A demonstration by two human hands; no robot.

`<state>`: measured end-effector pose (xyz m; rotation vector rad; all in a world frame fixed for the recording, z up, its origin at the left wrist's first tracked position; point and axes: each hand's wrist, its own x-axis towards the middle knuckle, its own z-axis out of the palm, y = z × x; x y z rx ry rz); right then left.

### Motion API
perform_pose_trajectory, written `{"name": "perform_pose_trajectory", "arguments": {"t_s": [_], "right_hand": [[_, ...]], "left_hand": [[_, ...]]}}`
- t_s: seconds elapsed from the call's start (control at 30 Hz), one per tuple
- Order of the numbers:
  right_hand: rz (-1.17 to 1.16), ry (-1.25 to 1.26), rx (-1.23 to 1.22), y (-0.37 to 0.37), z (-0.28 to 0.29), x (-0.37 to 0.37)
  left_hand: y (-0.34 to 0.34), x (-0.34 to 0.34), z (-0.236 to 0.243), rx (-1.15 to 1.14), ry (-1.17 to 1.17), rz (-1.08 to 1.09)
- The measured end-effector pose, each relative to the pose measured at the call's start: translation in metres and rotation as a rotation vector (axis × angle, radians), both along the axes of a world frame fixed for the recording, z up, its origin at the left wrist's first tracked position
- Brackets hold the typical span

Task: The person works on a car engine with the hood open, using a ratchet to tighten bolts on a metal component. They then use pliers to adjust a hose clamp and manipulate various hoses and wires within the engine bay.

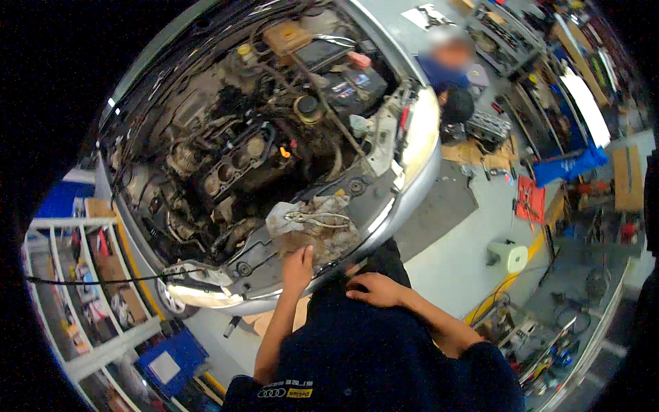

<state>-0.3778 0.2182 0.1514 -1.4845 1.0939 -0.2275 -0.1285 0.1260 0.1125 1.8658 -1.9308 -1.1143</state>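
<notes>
A car's open engine bay fills the upper middle, its engine block exposed with round bores. A crumpled, dirty rag lies on the front crossmember, with a slim metal tool on top. My left hand grips the rag's lower left edge, fingers closed on it. My right hand rests against my dark clothing below the bumper, fingers loosely bent and apart, holding nothing visible. Pliers lie near the battery, at the back right of the bay.
Another person crouches beyond the car beside a metal engine part on cardboard. A red tool mat and a small stool are on the right. Shelving stands left; a cluttered metal cart is at lower right.
</notes>
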Motion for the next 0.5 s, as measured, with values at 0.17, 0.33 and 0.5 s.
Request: {"name": "perform_pose_trajectory", "arguments": {"t_s": [0.17,0.33,0.5], "right_hand": [[-0.332,0.157,0.141,0.134,-0.004,0.000],[-0.760,0.224,0.261,0.241,0.025,0.017],[-0.928,0.208,0.111,0.314,-0.005,0.018]], "left_hand": [[0.018,-0.034,-0.019,-0.006,0.317,-0.225],[0.074,-0.048,-0.006,0.181,0.069,-0.483],[0.165,0.002,-0.085,0.416,0.156,-0.363]]}}
